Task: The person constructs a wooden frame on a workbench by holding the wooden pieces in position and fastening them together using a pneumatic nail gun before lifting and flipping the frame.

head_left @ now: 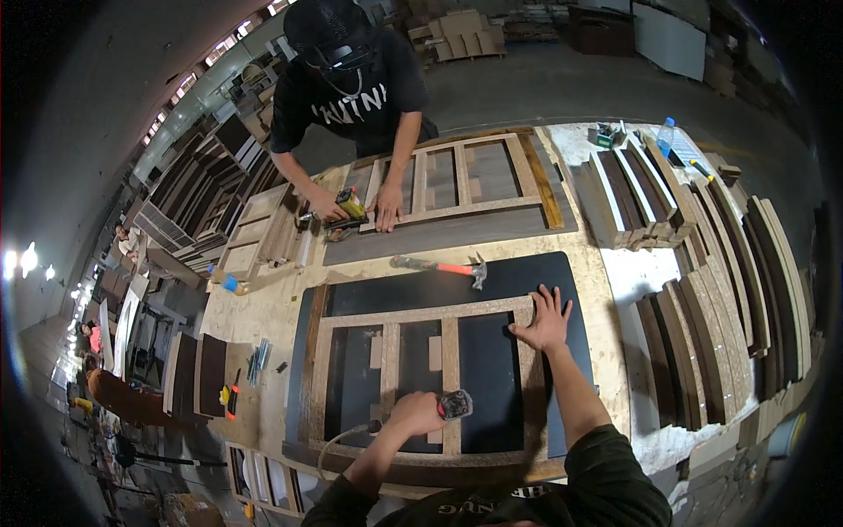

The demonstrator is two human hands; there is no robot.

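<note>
My left hand (pixel 416 413) is wrapped round an air nail gun (pixel 455 404) with a dark and red head, held over a middle slat of a wooden frame (pixel 421 312). A thin air hose (pixel 338 436) trails from the tool past my wrist. At the frame's far right corner, my right hand (pixel 546 320) lies with fingers spread on the wood. The ladder-like frame rests on a black panel (pixel 492 386) with rounded corners. Beyond the frame, a claw hammer (pixel 452 267) with an orange-red handle lies on the panel's far edge.
Across the workbench (pixel 601 321), a co-worker holds a yellow-green nail gun (pixel 351 202) at a similar frame (pixel 457 211). Curved board stacks (pixel 702 338) stand at the right, near a plastic bottle (pixel 666 133). Thin strips (pixel 258 358) and an orange-handled tool (pixel 233 400) lie left.
</note>
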